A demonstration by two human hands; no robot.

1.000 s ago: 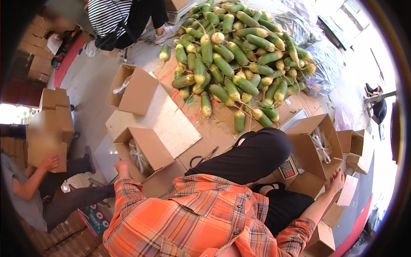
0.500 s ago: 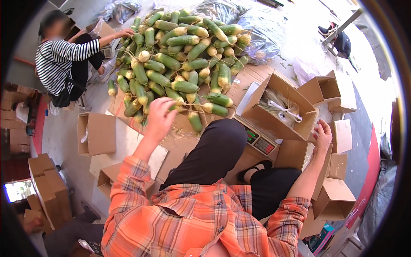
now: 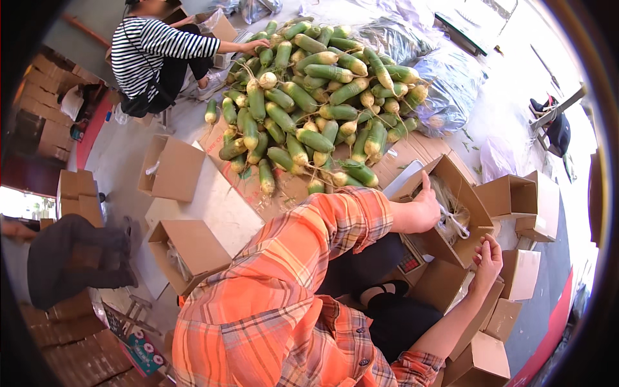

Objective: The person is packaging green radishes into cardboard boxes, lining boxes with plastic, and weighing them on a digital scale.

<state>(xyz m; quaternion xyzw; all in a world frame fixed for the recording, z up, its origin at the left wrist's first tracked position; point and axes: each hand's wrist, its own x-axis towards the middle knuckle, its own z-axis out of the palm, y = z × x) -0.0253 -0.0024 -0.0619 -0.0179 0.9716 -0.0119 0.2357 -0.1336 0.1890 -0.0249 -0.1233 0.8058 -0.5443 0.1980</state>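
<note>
Head view, near to far: pale, red-keyed scale [image 3: 411, 262], mostly hidden beneath a brown, open-topped cardboard box [image 3: 446, 248]; right hand [image 3: 487, 259] with fingers loosely curled, seemingly free, just beside the box's right corner; left hand [image 3: 422, 208] partly spread at its left side, grip impossible to tell; clear plastic bag with white ties [image 3: 454, 211] inside; beyond, heap of long green-and-white radishes [image 3: 306, 103]; farthest, person in black-and-white striped top [image 3: 145, 55], one hand at the heap.

Left grip [image 3: 423, 209] stretches rightward; right grip [image 3: 488, 262] is loosely curled.
</note>
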